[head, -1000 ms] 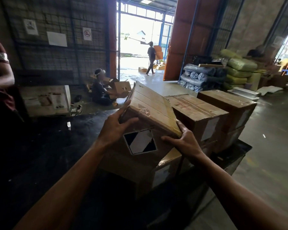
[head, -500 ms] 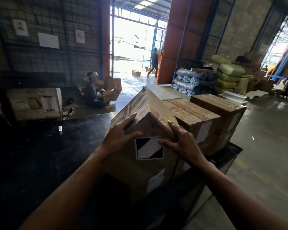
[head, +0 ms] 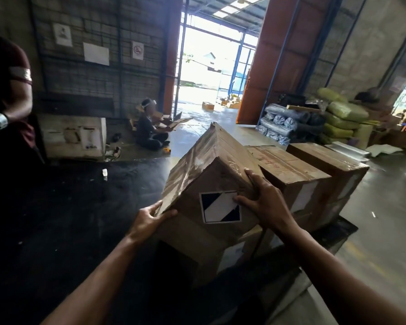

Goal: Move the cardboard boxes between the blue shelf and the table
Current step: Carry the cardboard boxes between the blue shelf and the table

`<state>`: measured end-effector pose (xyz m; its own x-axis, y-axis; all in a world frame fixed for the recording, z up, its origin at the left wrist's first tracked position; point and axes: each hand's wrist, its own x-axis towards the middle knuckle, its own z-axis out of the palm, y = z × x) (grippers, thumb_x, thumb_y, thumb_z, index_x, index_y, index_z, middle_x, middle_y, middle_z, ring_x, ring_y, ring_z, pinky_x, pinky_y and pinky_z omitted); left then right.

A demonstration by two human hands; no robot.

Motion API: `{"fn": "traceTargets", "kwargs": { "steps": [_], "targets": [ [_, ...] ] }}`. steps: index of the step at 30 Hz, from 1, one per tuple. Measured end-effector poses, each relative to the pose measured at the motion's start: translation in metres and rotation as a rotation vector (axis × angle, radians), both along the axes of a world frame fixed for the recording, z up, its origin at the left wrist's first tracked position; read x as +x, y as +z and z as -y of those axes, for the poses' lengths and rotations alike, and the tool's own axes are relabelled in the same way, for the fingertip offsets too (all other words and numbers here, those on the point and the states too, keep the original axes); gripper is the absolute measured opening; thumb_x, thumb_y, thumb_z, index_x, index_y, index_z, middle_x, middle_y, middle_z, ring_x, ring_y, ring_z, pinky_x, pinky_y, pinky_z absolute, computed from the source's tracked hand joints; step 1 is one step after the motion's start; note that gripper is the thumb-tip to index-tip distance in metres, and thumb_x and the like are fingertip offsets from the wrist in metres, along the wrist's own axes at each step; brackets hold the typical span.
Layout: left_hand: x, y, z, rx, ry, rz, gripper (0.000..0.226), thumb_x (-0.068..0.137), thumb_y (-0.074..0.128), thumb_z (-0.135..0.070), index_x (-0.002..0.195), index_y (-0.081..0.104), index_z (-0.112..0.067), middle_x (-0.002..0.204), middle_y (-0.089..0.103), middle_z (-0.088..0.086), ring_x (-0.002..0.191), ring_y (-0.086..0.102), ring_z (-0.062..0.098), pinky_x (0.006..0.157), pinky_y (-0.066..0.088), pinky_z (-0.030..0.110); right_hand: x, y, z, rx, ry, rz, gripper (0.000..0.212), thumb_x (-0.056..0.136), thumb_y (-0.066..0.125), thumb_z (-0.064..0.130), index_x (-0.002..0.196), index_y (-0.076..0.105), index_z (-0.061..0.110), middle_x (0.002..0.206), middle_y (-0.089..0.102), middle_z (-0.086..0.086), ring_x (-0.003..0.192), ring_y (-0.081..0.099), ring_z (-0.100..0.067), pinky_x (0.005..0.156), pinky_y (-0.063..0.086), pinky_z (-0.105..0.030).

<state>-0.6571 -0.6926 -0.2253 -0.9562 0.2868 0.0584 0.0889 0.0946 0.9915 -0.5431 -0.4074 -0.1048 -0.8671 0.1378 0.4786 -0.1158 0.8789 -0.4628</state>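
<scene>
Box: I see the cardboard box [head: 211, 165] tipped up, one long ridge uppermost. Its end face, with a black-and-white label [head: 220, 207], is turned towards me.
Support: it leans on a lower box [head: 204, 256] beneath it.
Left hand: my left hand [head: 150, 219] grasps the lower left corner of that end face, fingers curled round the edge.
Right hand: my right hand [head: 265, 202] grasps the right edge, fingers over the sloping side, thumb across the label's corner.
Neighbours: a second box [head: 288, 170] lies just beside it on the right, with a third box [head: 326, 160] beyond that.
Worktop: the dark worktop [head: 56, 219] carries the stack at its right end.
Background: a seated person [head: 150, 134] is on the floor near the open doorway. Another person's arm [head: 10, 90] shows at the left edge. Rolled bundles [head: 281, 123] and green sacks [head: 345, 116] are piled at the right.
</scene>
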Motion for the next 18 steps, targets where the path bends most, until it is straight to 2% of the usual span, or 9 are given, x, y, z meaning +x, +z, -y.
{"fn": "traceTargets", "kwargs": {
  "steps": [1, 3, 5, 8, 9, 11, 13, 15, 18],
  "targets": [
    [0.003, 0.000, 0.001, 0.013, 0.007, -0.003, 0.122, 0.029, 0.084, -0.077, 0.127, 0.063, -0.007, 0.109, 0.072, -0.007, 0.092, 0.066, -0.002, 0.079, 0.053, 0.017, 0.001, 0.000, 0.001, -0.006, 0.007, -0.009, 0.085, 0.076, 0.080, 0.041, 0.149, 0.039, 0.026, 0.143, 0.051, 0.000, 0.125, 0.051, -0.014, 0.103, 0.046, -0.034],
    [0.009, 0.002, 0.005, 0.037, 0.041, -0.036, 0.128, 0.031, 0.086, -0.074, 0.133, 0.058, -0.002, 0.122, 0.068, 0.004, 0.109, 0.065, 0.011, 0.095, 0.053, 0.030, 0.003, 0.000, 0.002, -0.034, 0.017, -0.042, 0.084, 0.076, 0.081, 0.039, 0.148, 0.039, 0.029, 0.144, 0.050, 0.002, 0.124, 0.049, -0.009, 0.101, 0.045, -0.029],
    [0.015, 0.012, 0.010, 0.035, 0.090, -0.099, 0.120, 0.039, 0.090, -0.065, 0.133, 0.057, 0.001, 0.130, 0.063, 0.010, 0.120, 0.060, 0.019, 0.103, 0.049, 0.037, 0.004, -0.003, -0.003, -0.085, 0.007, -0.052, 0.084, 0.074, 0.081, 0.044, 0.147, 0.040, 0.033, 0.144, 0.051, 0.005, 0.124, 0.051, -0.008, 0.100, 0.049, -0.034],
    [0.020, 0.031, 0.013, -0.011, 0.187, -0.235, 0.083, 0.060, 0.091, -0.029, 0.130, 0.059, 0.002, 0.134, 0.058, 0.009, 0.122, 0.055, 0.012, 0.098, 0.045, 0.013, 0.008, -0.015, -0.018, -0.237, -0.013, 0.001, 0.080, 0.070, 0.082, 0.054, 0.139, 0.044, 0.041, 0.132, 0.060, 0.010, 0.114, 0.061, -0.008, 0.092, 0.056, -0.043],
    [0.022, 0.037, 0.013, -0.015, 0.201, -0.293, 0.076, 0.062, 0.088, -0.026, 0.129, 0.061, -0.001, 0.136, 0.057, 0.008, 0.124, 0.054, 0.011, 0.098, 0.044, 0.010, 0.010, -0.021, -0.023, -0.283, -0.016, 0.028, 0.076, 0.068, 0.082, 0.057, 0.134, 0.046, 0.044, 0.128, 0.062, 0.010, 0.112, 0.063, -0.008, 0.090, 0.057, -0.043],
    [0.026, 0.044, 0.013, -0.036, 0.193, -0.370, 0.073, 0.061, 0.084, -0.036, 0.126, 0.064, -0.008, 0.140, 0.055, 0.006, 0.128, 0.052, 0.011, 0.105, 0.043, 0.020, 0.014, -0.035, -0.027, -0.388, -0.017, 0.071, 0.078, 0.064, 0.082, 0.057, 0.131, 0.046, 0.043, 0.126, 0.063, 0.007, 0.110, 0.064, -0.010, 0.090, 0.058, -0.042],
    [0.033, 0.045, 0.009, -0.093, 0.165, -0.408, 0.069, 0.063, 0.083, -0.040, 0.124, 0.066, -0.014, 0.141, 0.054, 0.001, 0.128, 0.053, 0.010, 0.109, 0.042, 0.029, 0.014, -0.050, -0.032, -0.457, -0.027, 0.103, 0.088, 0.065, 0.084, 0.046, 0.141, 0.044, 0.027, 0.129, 0.061, 0.002, 0.111, 0.064, -0.013, 0.093, 0.056, -0.036],
    [0.041, 0.041, 0.000, -0.140, 0.161, -0.432, 0.062, 0.067, 0.084, -0.035, 0.123, 0.067, -0.015, 0.140, 0.055, -0.002, 0.125, 0.054, 0.008, 0.107, 0.043, 0.022, 0.015, -0.061, -0.036, -0.467, -0.047, 0.135, 0.097, 0.066, 0.086, 0.040, 0.148, 0.040, 0.016, 0.135, 0.057, -0.002, 0.114, 0.062, -0.015, 0.099, 0.052, -0.033],
    [0.053, 0.030, -0.012, -0.112, 0.155, -0.451, 0.053, 0.070, 0.085, -0.018, 0.120, 0.069, -0.010, 0.138, 0.057, 0.000, 0.122, 0.054, 0.001, 0.095, 0.039, 0.003, 0.011, -0.072, -0.051, -0.456, -0.079, 0.154, 0.097, 0.066, 0.088, 0.038, 0.148, 0.041, 0.015, 0.139, 0.054, -0.002, 0.121, 0.057, -0.013, 0.106, 0.045, -0.033]
  ]
}}
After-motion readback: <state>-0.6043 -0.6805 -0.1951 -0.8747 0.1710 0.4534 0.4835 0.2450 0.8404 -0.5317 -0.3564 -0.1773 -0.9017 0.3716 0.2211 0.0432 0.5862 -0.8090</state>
